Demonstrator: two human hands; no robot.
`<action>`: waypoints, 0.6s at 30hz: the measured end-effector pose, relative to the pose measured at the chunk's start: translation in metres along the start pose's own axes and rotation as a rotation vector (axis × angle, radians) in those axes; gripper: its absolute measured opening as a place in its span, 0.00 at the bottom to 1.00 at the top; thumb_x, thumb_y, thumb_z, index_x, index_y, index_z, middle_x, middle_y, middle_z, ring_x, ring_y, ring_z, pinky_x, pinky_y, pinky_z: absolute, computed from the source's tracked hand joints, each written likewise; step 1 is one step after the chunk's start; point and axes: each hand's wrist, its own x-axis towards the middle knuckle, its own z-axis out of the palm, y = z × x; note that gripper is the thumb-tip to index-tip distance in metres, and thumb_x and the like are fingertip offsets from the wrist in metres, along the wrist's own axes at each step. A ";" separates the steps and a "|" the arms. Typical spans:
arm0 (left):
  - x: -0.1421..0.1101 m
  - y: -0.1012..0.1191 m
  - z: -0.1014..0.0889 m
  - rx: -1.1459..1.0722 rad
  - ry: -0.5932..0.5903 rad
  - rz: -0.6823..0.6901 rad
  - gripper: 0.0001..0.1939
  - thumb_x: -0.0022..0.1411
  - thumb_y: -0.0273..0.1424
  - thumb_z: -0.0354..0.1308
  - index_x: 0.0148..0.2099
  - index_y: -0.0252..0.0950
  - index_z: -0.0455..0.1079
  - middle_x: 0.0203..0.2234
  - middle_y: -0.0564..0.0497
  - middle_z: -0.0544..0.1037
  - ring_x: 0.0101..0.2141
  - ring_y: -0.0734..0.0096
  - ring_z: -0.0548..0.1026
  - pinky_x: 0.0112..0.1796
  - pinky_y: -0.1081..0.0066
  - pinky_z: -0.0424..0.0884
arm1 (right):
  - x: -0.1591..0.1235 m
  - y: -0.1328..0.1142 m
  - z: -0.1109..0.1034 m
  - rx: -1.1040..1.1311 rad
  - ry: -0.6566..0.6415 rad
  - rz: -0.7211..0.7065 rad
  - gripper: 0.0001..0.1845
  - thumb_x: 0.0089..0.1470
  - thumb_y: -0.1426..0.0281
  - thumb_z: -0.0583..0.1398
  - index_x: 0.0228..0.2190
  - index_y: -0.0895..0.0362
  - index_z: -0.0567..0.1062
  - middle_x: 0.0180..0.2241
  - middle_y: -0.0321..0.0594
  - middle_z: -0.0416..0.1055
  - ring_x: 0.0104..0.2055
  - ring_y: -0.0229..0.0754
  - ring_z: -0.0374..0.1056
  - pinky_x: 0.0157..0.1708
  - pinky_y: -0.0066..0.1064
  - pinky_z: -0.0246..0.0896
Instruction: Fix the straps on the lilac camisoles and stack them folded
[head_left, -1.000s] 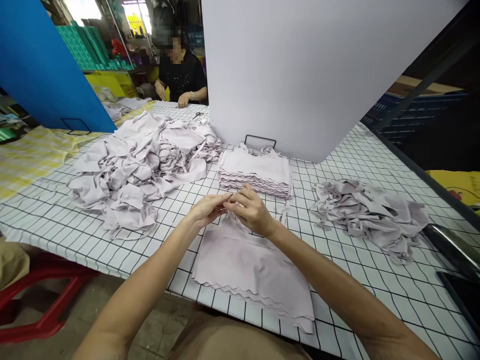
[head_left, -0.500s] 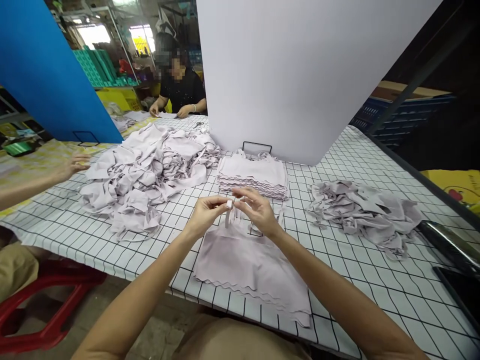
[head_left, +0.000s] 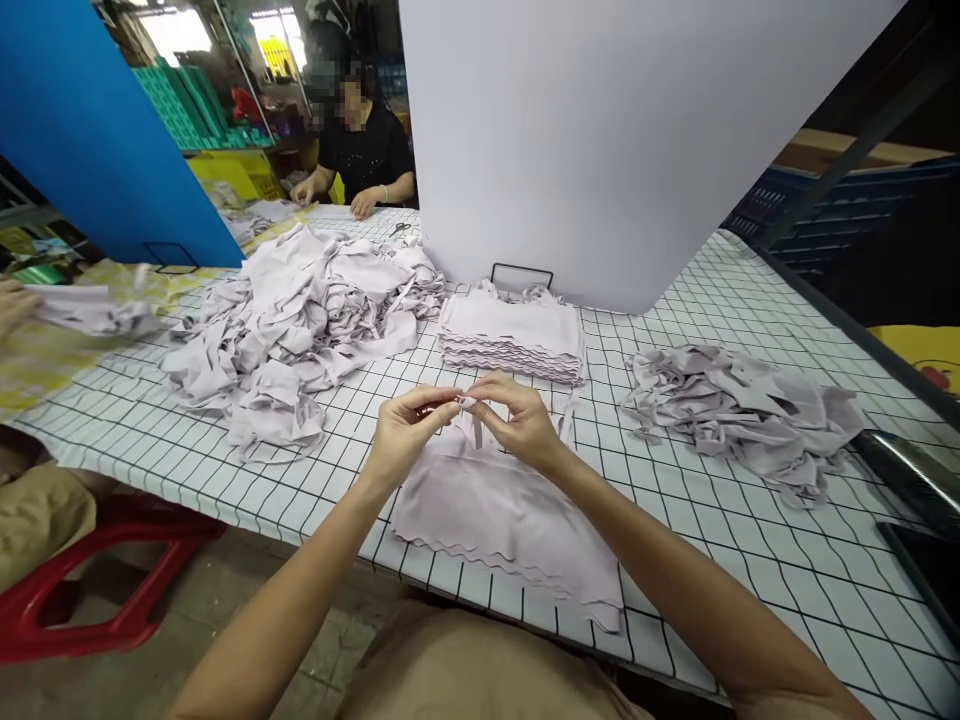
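Note:
A pale lilac camisole (head_left: 502, 520) with a wavy hem lies flat on the table in front of me, its hem toward my body. Above its top edge, my left hand (head_left: 405, 430) and my right hand (head_left: 519, 420) meet, fingertips pinched together. Between them is a narrow strap (head_left: 478, 432) of the camisole, with a small whitish bit at the fingertips too small to make out. Just beyond my hands sits a neat stack of folded lilac camisoles (head_left: 510, 330).
A large heap of lilac garments (head_left: 300, 320) lies left, a smaller pile (head_left: 739, 410) right. A white panel (head_left: 600, 150) and a blue panel (head_left: 112, 130) stand behind. A co-worker (head_left: 367, 150) sits across. Another person's hand (head_left: 13, 305) holds lilac cloth at far left.
My fingertips have drawn closer together, and the white bit between them shows less. At far left, the other person's hand has pulled away from the heap with a lilac cloth. My view has shifted slightly.

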 end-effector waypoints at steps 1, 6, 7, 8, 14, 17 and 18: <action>-0.001 0.000 0.000 0.016 0.002 0.024 0.09 0.53 0.34 0.72 0.39 0.40 0.83 0.36 0.48 0.82 0.33 0.71 0.75 0.35 0.71 0.73 | 0.000 0.000 -0.001 0.003 -0.023 0.017 0.09 0.62 0.67 0.62 0.34 0.51 0.83 0.33 0.42 0.77 0.38 0.44 0.71 0.40 0.39 0.68; 0.000 0.000 0.002 0.038 0.014 0.040 0.09 0.50 0.35 0.74 0.31 0.36 0.80 0.29 0.50 0.80 0.32 0.70 0.76 0.33 0.71 0.73 | 0.001 -0.003 -0.004 0.183 -0.174 0.229 0.11 0.57 0.61 0.66 0.40 0.52 0.82 0.38 0.42 0.79 0.42 0.44 0.74 0.44 0.38 0.69; 0.000 0.000 0.002 0.039 0.015 0.022 0.10 0.50 0.36 0.74 0.30 0.36 0.80 0.28 0.50 0.79 0.31 0.70 0.76 0.33 0.70 0.72 | 0.002 -0.005 -0.004 0.242 -0.188 0.280 0.15 0.54 0.60 0.68 0.42 0.53 0.81 0.41 0.42 0.79 0.44 0.45 0.74 0.45 0.39 0.70; 0.001 0.000 0.001 0.043 0.015 0.003 0.11 0.50 0.37 0.74 0.30 0.36 0.79 0.28 0.50 0.79 0.30 0.70 0.75 0.32 0.70 0.72 | 0.003 -0.007 -0.005 0.276 -0.191 0.313 0.17 0.53 0.59 0.69 0.43 0.53 0.81 0.42 0.43 0.79 0.45 0.45 0.74 0.45 0.39 0.70; -0.005 -0.002 -0.001 0.155 -0.031 0.004 0.10 0.58 0.38 0.68 0.35 0.35 0.77 0.32 0.48 0.79 0.34 0.67 0.75 0.37 0.67 0.71 | 0.008 -0.015 -0.012 0.012 -0.117 0.160 0.09 0.58 0.63 0.65 0.29 0.54 0.81 0.29 0.38 0.76 0.32 0.40 0.71 0.35 0.35 0.68; -0.014 -0.017 -0.005 0.448 -0.150 0.034 0.09 0.60 0.34 0.66 0.42 0.37 0.75 0.39 0.47 0.80 0.42 0.62 0.74 0.45 0.62 0.68 | 0.007 -0.013 -0.022 -0.015 -0.084 0.199 0.06 0.59 0.67 0.64 0.31 0.55 0.80 0.29 0.38 0.77 0.33 0.40 0.72 0.36 0.35 0.69; -0.017 -0.024 -0.006 0.589 -0.198 0.034 0.10 0.59 0.32 0.67 0.44 0.38 0.74 0.41 0.48 0.80 0.44 0.60 0.73 0.47 0.60 0.66 | 0.005 -0.011 -0.026 -0.005 -0.084 0.235 0.06 0.58 0.67 0.64 0.31 0.55 0.79 0.30 0.37 0.77 0.34 0.40 0.72 0.37 0.35 0.69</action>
